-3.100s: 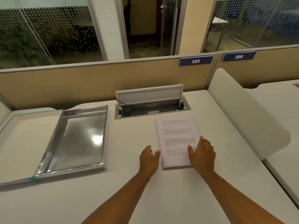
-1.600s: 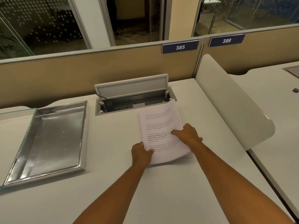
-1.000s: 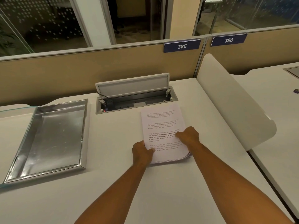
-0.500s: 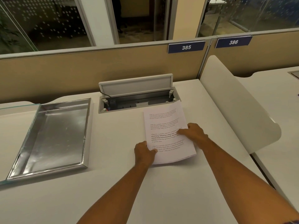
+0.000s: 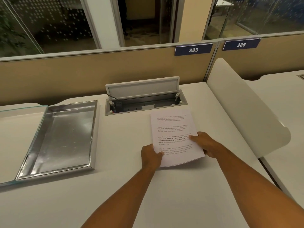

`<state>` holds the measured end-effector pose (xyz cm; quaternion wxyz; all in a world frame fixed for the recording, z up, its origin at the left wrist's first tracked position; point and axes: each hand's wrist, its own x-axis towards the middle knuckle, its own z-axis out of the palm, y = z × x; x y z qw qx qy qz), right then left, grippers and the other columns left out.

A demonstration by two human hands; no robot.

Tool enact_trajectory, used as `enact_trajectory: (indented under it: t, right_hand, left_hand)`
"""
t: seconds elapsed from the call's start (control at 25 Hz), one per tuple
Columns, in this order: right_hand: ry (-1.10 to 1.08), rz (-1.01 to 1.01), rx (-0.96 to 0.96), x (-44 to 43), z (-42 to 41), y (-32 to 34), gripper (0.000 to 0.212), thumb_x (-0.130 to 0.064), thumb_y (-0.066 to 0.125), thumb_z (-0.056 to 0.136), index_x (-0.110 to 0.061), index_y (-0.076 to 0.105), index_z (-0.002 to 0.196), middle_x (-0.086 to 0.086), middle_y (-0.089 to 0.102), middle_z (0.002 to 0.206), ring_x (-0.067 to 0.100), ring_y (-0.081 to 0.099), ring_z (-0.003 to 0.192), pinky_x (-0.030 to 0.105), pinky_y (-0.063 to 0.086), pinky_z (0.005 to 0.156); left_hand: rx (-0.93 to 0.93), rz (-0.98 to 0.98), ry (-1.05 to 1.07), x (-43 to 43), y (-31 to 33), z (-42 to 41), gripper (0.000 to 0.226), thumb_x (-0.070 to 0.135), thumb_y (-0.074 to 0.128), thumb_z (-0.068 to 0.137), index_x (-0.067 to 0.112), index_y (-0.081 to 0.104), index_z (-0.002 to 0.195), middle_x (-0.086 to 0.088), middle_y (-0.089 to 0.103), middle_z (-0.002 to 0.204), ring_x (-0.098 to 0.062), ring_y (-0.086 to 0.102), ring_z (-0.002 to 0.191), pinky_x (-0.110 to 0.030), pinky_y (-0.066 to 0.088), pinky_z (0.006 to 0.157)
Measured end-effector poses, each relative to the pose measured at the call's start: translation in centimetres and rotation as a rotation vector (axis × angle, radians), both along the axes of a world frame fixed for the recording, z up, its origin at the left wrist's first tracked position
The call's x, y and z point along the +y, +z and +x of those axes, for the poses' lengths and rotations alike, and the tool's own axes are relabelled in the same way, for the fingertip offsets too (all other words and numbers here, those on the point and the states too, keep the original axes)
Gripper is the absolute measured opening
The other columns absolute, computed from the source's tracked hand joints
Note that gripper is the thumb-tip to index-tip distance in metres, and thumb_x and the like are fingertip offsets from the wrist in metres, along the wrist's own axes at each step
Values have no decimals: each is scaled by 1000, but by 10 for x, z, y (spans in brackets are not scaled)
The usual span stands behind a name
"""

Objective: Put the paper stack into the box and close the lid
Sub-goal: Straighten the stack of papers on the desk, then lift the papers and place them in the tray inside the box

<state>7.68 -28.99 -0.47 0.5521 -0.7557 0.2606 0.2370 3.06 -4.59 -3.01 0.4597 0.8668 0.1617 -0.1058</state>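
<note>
— Both hands grip the paper stack: the left hand pinches its near left corner, thumb on the top sheet, and the right hand clasps the right edge, fingers lying flat across the printed lines.

— Where does the stack lie?

— On the white desk, right of centre, just in front of the open cable hatch. Its near edge looks slightly raised off the desk, with the sheets fanned a little at the near right corner; the far end rests on the surface. It is turned a little, far end leaning left.

— And the box?

— The metal box sits well apart to the left, open, with a shiny bare floor. A glass lid lies swung out on its left side, its greenish edge showing along the far and near sides. Whether the lid is hinged to the box cannot be told.

— Anything else nearby?

— The hatch's grey flap stands upright behind the slot, with a black cable running into it. A beige partition runs behind the desk carrying blue number plates, 385 and 386. A white rounded divider rises on the right, between this desk and the next one.
</note>
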Motion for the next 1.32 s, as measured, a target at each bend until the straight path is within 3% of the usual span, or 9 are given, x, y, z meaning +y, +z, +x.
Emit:
enact_trajectory:
  t: [0.12,0.28,0.36,0.48,0.68,0.88,1.12,1.24,1.32]
  right_hand:
    - [0,6,-173,10,-7,15,29,-23,59,107,-9,60,132,12,74,125,33,75,106,50,64,87]
    - [-23,81,-337,18,-32,43,15,-28,62,106,-25,67,119,3,79,118,23,82,89,32,65,65]
    - [0,118,-376,23,-47,54,16,-31,63,104,-30,69,120,-1,82,114,23,82,92,32,66,67]
    - [90,129,-416,40,-68,57,20,-37,62,104,-35,66,124,-8,82,115,23,81,98,34,67,72]
    - [265,-43,-448,86,-79,35,36,-35,51,109,-21,48,142,-2,67,134,18,70,117,46,60,100]
    - [242,-111,-612,134,-95,12,37,-49,47,101,-31,39,133,-19,65,121,-8,68,102,32,58,88]
    - [175,-19,-710,168,-116,-18,27,-48,48,104,-68,39,119,-37,67,116,-2,68,110,51,62,94]
    - [149,3,-742,174,-126,-10,42,-40,54,105,-72,36,125,-39,63,121,-4,65,116,49,63,97]
    - [113,55,-785,174,-129,7,46,-53,64,98,-69,37,132,-37,63,126,-3,64,121,40,63,98]
  left_hand:
    - [35,-81,-16,10,0,0,32,23,81,90,7,77,116,-8,79,127,-22,75,106,-29,61,89]
    - [213,-428,88,32,16,12,39,57,68,95,18,68,103,-10,78,122,-19,71,94,-30,55,77]
    - [279,-660,68,47,29,19,50,67,57,97,22,73,114,-6,81,117,-26,77,103,-38,61,80]
    - [207,-867,73,74,44,24,45,51,60,103,20,70,134,-6,81,125,-33,76,116,-48,64,93]
    - [3,-530,110,104,66,2,30,26,52,110,20,59,138,-3,74,129,-25,75,109,-49,66,91]
    - [-386,-386,92,136,74,-43,25,25,47,109,27,51,134,5,69,122,-14,73,108,-35,67,84]
    - [-497,-463,63,160,63,-83,32,11,44,112,35,50,132,23,70,115,-3,69,111,-21,63,86]
    - [-515,-502,28,164,62,-89,31,13,45,112,35,52,133,22,69,117,-7,68,115,-21,62,88]
    - [-516,-535,10,165,62,-94,27,23,49,109,36,54,133,13,70,122,-15,68,118,-27,63,92]
